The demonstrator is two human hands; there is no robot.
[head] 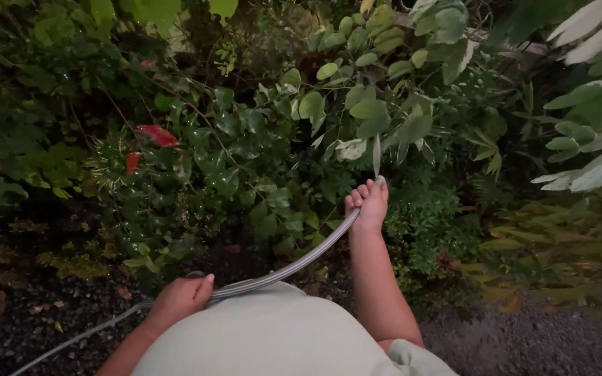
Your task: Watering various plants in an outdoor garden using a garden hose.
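Note:
My right hand (366, 204) is stretched out over the plants, closed around the end of a grey hose (294, 263). A thin stream of water rises from the hose end above that hand toward pale green leaves (367, 111). Lower down, my left hand (180, 298) grips the same hose close to my body. The hose runs from my right hand down across my light green shirt to my left hand, then trails off over the dark ground at the lower left.
Dense green shrubs (231, 153) fill the bed ahead, with a few red leaves (156, 135) at the left. Pale large leaves (593, 146) hang at the right. Dark soil lies at the lower left and grey gravel (538, 341) at the lower right.

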